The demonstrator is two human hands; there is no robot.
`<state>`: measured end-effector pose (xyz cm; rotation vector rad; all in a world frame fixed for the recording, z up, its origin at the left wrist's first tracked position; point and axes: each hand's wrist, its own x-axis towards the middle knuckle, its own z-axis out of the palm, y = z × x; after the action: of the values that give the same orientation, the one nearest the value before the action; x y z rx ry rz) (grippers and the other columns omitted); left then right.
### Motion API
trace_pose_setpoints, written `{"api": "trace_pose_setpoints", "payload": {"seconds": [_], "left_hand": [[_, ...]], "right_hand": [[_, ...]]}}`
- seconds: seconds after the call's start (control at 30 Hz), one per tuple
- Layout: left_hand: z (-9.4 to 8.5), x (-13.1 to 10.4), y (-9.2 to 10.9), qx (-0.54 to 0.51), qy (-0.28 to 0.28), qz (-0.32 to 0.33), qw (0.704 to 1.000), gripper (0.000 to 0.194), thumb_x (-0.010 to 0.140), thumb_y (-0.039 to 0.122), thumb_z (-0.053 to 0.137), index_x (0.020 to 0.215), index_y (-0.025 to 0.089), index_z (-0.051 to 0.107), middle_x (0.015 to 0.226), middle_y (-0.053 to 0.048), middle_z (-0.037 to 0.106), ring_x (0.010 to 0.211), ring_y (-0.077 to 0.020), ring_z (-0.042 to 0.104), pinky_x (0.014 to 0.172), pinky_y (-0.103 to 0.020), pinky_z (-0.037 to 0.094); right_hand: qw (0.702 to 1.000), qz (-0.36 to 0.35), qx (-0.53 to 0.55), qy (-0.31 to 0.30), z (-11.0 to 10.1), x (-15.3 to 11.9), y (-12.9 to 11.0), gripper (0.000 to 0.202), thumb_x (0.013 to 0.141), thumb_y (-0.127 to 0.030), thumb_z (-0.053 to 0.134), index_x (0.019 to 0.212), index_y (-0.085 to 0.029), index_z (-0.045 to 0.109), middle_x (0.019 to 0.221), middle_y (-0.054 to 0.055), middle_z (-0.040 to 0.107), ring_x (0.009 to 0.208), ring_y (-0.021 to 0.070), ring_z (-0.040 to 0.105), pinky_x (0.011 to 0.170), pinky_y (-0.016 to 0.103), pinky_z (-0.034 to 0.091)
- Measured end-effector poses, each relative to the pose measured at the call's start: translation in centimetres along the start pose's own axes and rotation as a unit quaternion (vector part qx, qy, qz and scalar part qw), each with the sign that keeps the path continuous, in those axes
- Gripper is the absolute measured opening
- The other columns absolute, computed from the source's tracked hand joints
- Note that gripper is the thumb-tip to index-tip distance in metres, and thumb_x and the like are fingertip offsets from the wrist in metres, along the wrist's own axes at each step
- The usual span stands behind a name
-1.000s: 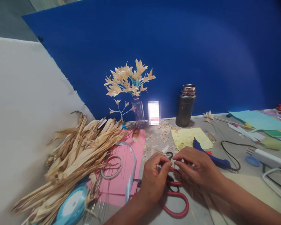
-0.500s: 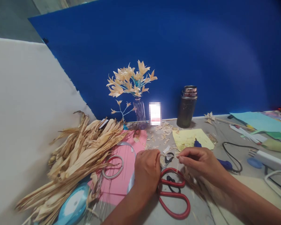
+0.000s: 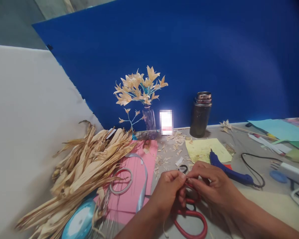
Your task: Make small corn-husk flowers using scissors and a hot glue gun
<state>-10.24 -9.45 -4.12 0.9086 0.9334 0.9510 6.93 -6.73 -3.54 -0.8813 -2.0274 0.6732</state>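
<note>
My left hand (image 3: 168, 191) and my right hand (image 3: 210, 182) meet fingertip to fingertip, both pinched closed. Something small and thin sits between them, mostly covered by the fingers, so its kind is unclear. A narrow pale strip (image 3: 165, 229) dangles below my left hand. Under both hands lie large scissors with red handles (image 3: 194, 212), partly hidden. Just beyond the fingertips shows a black loop handle (image 3: 183, 167) of smaller scissors. A blue glue gun (image 3: 230, 173) rests beyond my right hand, its nozzle over a yellow paper (image 3: 221, 151).
Dried corn husks (image 3: 97, 156) are heaped at left, beside a blue ribbon roll (image 3: 78, 219) and pink paper (image 3: 150, 152). Husk flowers (image 3: 137, 86) stand in a clear bottle (image 3: 149, 121) near a dark flask (image 3: 200, 118). Husk scraps (image 3: 176, 137) litter the middle. A cord and a white power strip (image 3: 292, 174) lie right.
My hands were apart and have come together at the fingertips. My left hand turned so its thumb and fingers show. The glue gun is now less covered by my right hand.
</note>
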Motion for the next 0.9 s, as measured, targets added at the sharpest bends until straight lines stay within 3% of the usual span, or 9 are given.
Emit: {"api": "trace_pose_setpoints", "payload": {"seconds": [0.13, 0.3, 0.43, 0.57, 0.63, 0.73, 0.8, 0.9], "left_hand": [[-0.3, 0.4, -0.2, 0.001, 0.037, 0.026, 0.999, 0.041, 0.075, 0.053, 0.072, 0.065, 0.018, 0.052, 0.044, 0.008, 0.042, 0.036, -0.0063, 0.036, 0.041, -0.021, 0.032], [-0.4, 0.4, -0.1, 0.126, 0.107, 0.081, 0.983, 0.031, 0.082, 0.044, 0.066, 0.067, 0.018, 0.057, 0.043, 0.007, 0.043, 0.040, -0.0083, 0.038, 0.044, -0.021, 0.028], [-0.1, -0.1, 0.3, 0.176, 0.109, 0.100, 0.973, 0.031, 0.084, 0.043, 0.064, 0.067, 0.017, 0.059, 0.047, 0.006, 0.044, 0.044, -0.0087, 0.037, 0.045, -0.022, 0.027], [0.1, -0.6, 0.8, 0.171, 0.145, 0.149, 0.963, 0.039, 0.090, 0.050, 0.056, 0.072, 0.016, 0.063, 0.054, 0.004, 0.046, 0.049, -0.0095, 0.040, 0.049, -0.022, 0.032], [0.1, -0.7, 0.8, 0.127, 0.141, 0.159, 0.969, 0.039, 0.089, 0.055, 0.057, 0.086, 0.016, 0.066, 0.065, 0.001, 0.052, 0.055, -0.0102, 0.046, 0.053, -0.022, 0.037], [0.2, -0.7, 0.6, 0.058, 0.073, 0.148, 0.985, 0.043, 0.077, 0.052, 0.074, 0.104, 0.019, 0.065, 0.084, -0.003, 0.062, 0.065, -0.0126, 0.054, 0.058, -0.023, 0.043], [0.4, -0.7, 0.5, 0.065, 0.080, 0.151, 0.983, 0.036, 0.073, 0.042, 0.080, 0.096, 0.018, 0.067, 0.082, -0.003, 0.063, 0.066, -0.0132, 0.055, 0.058, -0.023, 0.043], [0.6, -0.6, 0.8, 0.112, 0.145, 0.154, 0.971, 0.017, 0.078, 0.032, 0.074, 0.074, 0.016, 0.067, 0.063, 0.000, 0.058, 0.056, -0.0109, 0.050, 0.054, -0.022, 0.040]], "right_hand": [[1.000, -0.002, -0.016, -0.013, -0.2, 0.2, 0.0, 0.019, 0.093, -0.024, 0.058, 0.082, -0.022, 0.073, 0.071, 0.003, 0.067, 0.067, 0.0168, 0.062, 0.062, 0.028, 0.044], [0.998, 0.020, -0.049, -0.041, -0.3, 0.0, 0.2, 0.015, 0.093, -0.027, 0.058, 0.089, -0.021, 0.071, 0.078, 0.004, 0.070, 0.070, 0.0179, 0.062, 0.064, 0.029, 0.044], [0.997, 0.026, -0.058, -0.050, -0.4, 0.0, 0.0, 0.021, 0.094, -0.028, 0.054, 0.082, -0.021, 0.070, 0.075, 0.004, 0.071, 0.070, 0.0186, 0.063, 0.066, 0.030, 0.043], [0.988, 0.135, 0.049, -0.050, -0.5, 0.5, -0.7, 0.022, 0.088, -0.033, 0.060, 0.072, -0.020, 0.068, 0.069, 0.003, 0.069, 0.066, 0.0182, 0.061, 0.062, 0.029, 0.043], [0.959, 0.221, 0.173, -0.039, -0.5, 0.6, -1.0, 0.024, 0.083, -0.039, 0.066, 0.071, -0.019, 0.067, 0.066, 0.002, 0.066, 0.061, 0.0164, 0.058, 0.057, 0.028, 0.043], [0.871, 0.317, 0.374, -0.017, -0.3, 0.6, -0.7, 0.032, 0.075, -0.047, 0.077, 0.072, -0.017, 0.066, 0.060, -0.001, 0.060, 0.052, 0.0114, 0.051, 0.049, 0.024, 0.038], [0.826, 0.347, 0.444, -0.012, -0.1, 0.6, -0.3, 0.034, 0.073, -0.046, 0.081, 0.071, -0.015, 0.066, 0.052, -0.004, 0.053, 0.044, 0.0071, 0.042, 0.043, 0.021, 0.031], [0.811, 0.354, 0.464, -0.017, 0.2, 0.5, 0.0, 0.034, 0.072, -0.044, 0.083, 0.069, -0.015, 0.066, 0.047, -0.008, 0.045, 0.039, 0.0044, 0.035, 0.040, 0.019, 0.027]]}}
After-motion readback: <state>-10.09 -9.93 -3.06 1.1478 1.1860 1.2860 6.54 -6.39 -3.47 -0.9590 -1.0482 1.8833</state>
